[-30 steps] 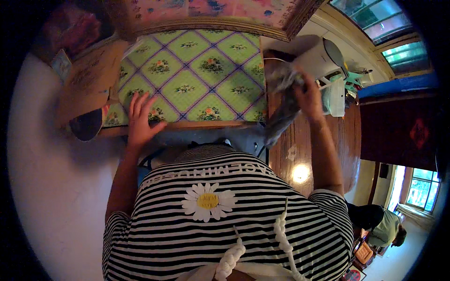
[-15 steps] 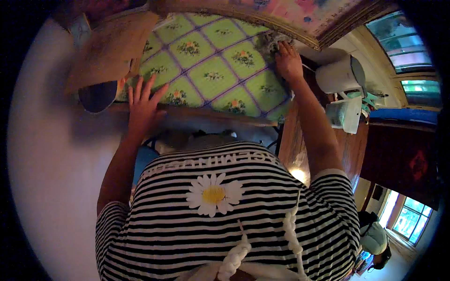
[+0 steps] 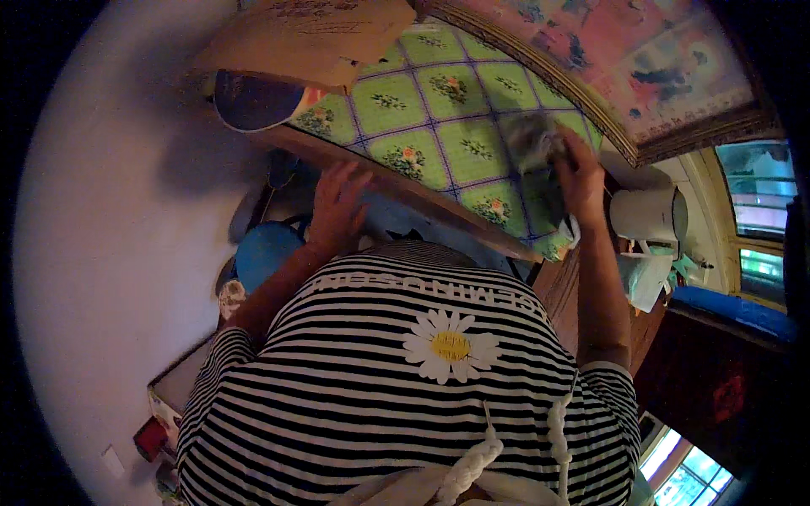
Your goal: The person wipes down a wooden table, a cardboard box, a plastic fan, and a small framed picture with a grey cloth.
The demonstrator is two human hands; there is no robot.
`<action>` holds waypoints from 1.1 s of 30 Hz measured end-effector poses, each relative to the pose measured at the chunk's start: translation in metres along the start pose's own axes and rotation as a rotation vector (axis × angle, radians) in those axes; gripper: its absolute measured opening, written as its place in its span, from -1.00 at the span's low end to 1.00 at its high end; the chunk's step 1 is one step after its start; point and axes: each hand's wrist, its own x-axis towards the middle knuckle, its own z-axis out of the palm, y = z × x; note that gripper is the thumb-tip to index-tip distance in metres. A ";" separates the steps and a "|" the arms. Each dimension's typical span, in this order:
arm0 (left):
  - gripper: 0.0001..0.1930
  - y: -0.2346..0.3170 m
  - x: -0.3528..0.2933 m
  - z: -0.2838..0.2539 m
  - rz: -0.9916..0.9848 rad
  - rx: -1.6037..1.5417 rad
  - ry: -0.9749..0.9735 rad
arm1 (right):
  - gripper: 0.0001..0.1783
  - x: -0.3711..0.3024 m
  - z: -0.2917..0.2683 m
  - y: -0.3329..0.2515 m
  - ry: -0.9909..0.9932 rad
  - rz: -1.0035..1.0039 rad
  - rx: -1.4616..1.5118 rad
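Note:
A green tablecloth [image 3: 462,135] with a purple grid and flower bunches covers a wooden table. Over its right part my right hand [image 3: 580,175] grips a crumpled grey cloth [image 3: 531,142], which is blurred by motion and rests on or just above the tablecloth. My left hand [image 3: 339,202] is in front of the table's near edge [image 3: 405,192], fingers apart, holding nothing.
A cardboard piece [image 3: 295,38] and a round dark-faced object [image 3: 257,99] occupy the table's left end. A framed picture [image 3: 658,80] borders the far side. On the right stands a white cylindrical container [image 3: 645,212]; a blue stool [image 3: 268,253] is low on the left.
My left hand has come off the tabletop and back in front of its edge. My right hand and the grey cloth have moved nearer from the far right corner. The view has turned.

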 end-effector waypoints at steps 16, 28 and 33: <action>-0.59 -0.064 -0.029 0.024 -0.769 -0.662 0.124 | -0.47 0.026 0.139 -0.101 -0.200 -0.418 -0.088; -0.79 -0.020 0.018 -0.015 -0.480 -0.563 -0.387 | -0.50 0.032 0.030 -0.076 0.082 -0.111 0.136; -0.89 -0.023 0.026 -0.004 -0.169 -0.768 -0.528 | -0.62 -0.001 0.067 -0.057 -0.074 0.060 -0.201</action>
